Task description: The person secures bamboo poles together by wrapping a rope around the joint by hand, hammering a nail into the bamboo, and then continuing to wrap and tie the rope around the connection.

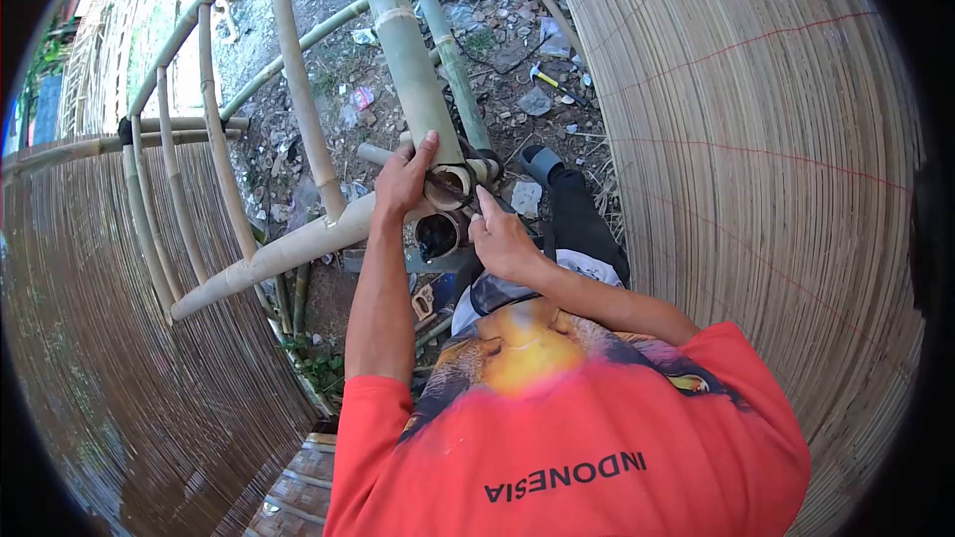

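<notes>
Two thick bamboo poles meet at a joint bound with dark strapping (471, 201). My left hand (403, 177) is wrapped over the joint, its thumb on the end of the green pole (406, 60). The pale pole (288, 247) runs off to the lower left from under that hand. On the joint's right side, my right hand (500, 237) has its index finger stretched out against the strapping and its other fingers curled; what they hold, if anything, is too small to make out. Below the hands is the open, dark end of a pole (437, 236).
Thin bamboo rails (221, 129) stand at the left. A large slatted bamboo panel (746, 119) fills the right side. On the littered ground lie a hammer (557, 84) with a yellow head and a saw (424, 302). A sandalled foot (541, 164) is nearby.
</notes>
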Demonstrator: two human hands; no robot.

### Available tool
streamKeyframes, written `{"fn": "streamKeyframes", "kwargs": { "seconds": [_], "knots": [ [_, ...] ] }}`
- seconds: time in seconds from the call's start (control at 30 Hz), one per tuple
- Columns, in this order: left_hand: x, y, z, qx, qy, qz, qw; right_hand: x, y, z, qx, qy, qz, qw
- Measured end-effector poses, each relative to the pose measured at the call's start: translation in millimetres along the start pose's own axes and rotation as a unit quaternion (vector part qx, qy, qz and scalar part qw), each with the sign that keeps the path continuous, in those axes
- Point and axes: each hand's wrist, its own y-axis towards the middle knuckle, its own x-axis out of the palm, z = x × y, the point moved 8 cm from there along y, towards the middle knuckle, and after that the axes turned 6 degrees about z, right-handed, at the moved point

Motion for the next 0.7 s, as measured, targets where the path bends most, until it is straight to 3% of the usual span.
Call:
{"fn": "streamKeyframes", "kwargs": {
  "seconds": [0.37, 0.57, 0.7],
  "knots": [
    [-9, -5, 4, -0.008, 0.07, -0.01, 0.997, 10, -2, 2, 0.008, -0.042, 0.006, 0.999],
    [-12, -11, 10, 0.0, 0.05, -0.016, 0.999, 12, 1, 14, -0.022, -0.077, 0.023, 0.997],
    [-10, -9, 9, 0.002, 0.047, -0.015, 0.999, 0, -1, 8, 0.006, -0.068, 0.012, 0.998]
  ]
}}
